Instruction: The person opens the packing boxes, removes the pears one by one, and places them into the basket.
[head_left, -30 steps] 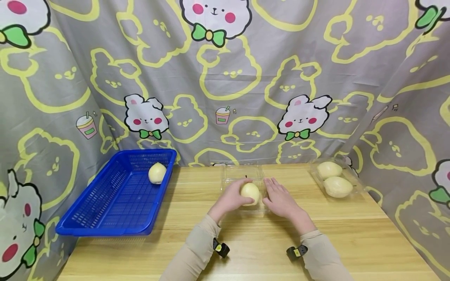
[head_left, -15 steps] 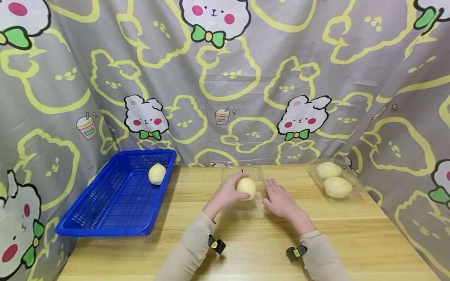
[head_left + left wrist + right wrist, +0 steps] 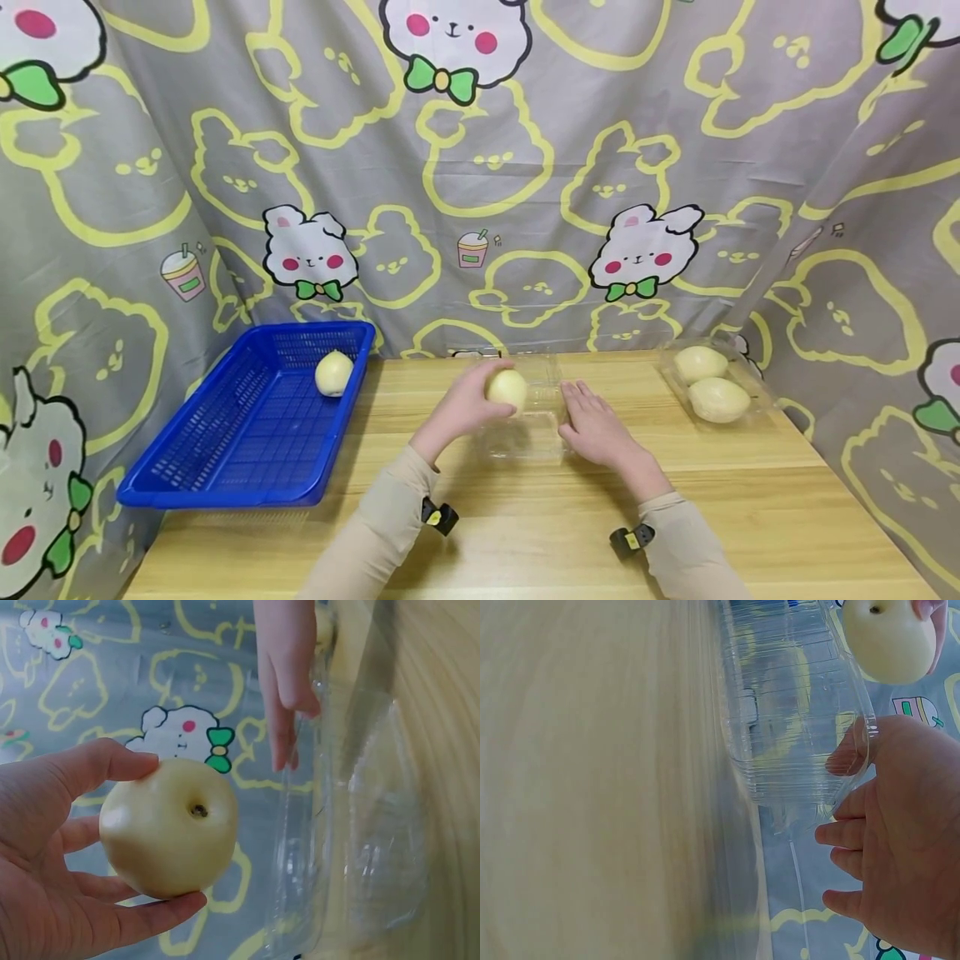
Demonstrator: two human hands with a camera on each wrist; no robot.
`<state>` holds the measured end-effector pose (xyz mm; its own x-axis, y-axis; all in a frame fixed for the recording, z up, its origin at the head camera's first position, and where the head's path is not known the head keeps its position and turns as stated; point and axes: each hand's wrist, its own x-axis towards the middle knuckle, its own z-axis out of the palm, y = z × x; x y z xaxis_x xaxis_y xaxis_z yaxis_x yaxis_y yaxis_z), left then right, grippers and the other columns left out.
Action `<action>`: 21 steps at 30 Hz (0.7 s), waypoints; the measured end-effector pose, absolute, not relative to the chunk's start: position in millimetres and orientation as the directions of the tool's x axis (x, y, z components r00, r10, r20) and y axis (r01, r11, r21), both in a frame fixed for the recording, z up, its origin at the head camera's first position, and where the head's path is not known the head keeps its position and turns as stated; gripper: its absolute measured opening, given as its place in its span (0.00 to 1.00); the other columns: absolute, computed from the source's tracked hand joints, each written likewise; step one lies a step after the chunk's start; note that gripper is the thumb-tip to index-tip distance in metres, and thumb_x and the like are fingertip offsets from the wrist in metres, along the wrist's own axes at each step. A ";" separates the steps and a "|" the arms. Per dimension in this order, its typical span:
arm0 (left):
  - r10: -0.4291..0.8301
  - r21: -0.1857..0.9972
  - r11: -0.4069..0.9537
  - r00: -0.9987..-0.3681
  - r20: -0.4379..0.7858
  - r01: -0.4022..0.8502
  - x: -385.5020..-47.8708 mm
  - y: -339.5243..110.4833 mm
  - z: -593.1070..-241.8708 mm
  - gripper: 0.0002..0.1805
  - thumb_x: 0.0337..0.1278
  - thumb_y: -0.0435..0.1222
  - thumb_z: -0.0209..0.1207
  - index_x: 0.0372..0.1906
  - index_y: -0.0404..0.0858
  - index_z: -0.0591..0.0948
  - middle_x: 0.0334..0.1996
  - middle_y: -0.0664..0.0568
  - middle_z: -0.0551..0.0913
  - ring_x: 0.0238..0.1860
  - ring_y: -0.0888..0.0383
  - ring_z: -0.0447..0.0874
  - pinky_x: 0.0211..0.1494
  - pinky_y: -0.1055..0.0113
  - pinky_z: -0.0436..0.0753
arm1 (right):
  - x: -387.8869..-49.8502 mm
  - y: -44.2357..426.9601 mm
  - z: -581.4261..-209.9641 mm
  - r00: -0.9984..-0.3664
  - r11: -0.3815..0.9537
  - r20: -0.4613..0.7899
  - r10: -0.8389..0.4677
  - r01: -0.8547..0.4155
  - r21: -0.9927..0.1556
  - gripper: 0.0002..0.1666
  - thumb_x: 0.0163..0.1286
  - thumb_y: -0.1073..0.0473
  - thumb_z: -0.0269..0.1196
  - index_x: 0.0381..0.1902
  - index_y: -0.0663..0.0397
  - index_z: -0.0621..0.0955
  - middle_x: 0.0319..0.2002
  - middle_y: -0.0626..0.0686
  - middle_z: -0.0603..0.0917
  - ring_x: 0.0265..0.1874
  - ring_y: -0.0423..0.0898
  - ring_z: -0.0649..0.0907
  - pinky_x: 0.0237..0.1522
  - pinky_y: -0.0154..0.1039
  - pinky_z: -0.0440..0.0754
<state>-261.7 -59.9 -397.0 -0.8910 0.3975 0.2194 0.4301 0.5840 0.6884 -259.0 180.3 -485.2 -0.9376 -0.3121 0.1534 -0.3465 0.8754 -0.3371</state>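
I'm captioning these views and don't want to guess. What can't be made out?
Round pale-yellow fruit: in the head view, the left hand hides its left side; in the right wrist view, the top edge cuts it off.
Clear rectangular plastic container: in the head view, the left hand and fruit hide some of it.
Right hand: in the right wrist view, the right edge cuts off part of it.

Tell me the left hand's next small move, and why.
Probably shift the pear left toward the blue basket: the left hand grips it above the open plastic clamshell, and the basket has room beside another pear.
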 end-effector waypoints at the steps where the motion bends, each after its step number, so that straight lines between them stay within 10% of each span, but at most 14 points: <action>1: 0.396 0.686 0.587 -0.892 0.220 0.430 -261.1 -61.5 -395.3 0.37 0.43 0.35 0.72 0.64 0.41 0.74 0.63 0.43 0.76 0.59 0.43 0.76 0.58 0.45 0.79 | -259.0 180.3 -485.1 -0.937 0.874 0.156 -0.313 -0.348 -0.338 0.42 0.68 0.54 0.53 0.74 0.67 0.55 0.74 0.65 0.60 0.75 0.64 0.56 0.73 0.63 0.55; 21: 0.341 0.596 0.689 -0.911 0.234 0.411 -259.5 -89.6 -365.7 0.37 0.41 0.36 0.73 0.63 0.44 0.76 0.62 0.41 0.74 0.59 0.42 0.75 0.56 0.44 0.79 | -256.7 180.1 -482.3 -0.938 0.870 0.146 -0.315 -0.347 -0.350 0.42 0.68 0.54 0.53 0.74 0.67 0.55 0.74 0.65 0.59 0.75 0.63 0.55 0.73 0.63 0.55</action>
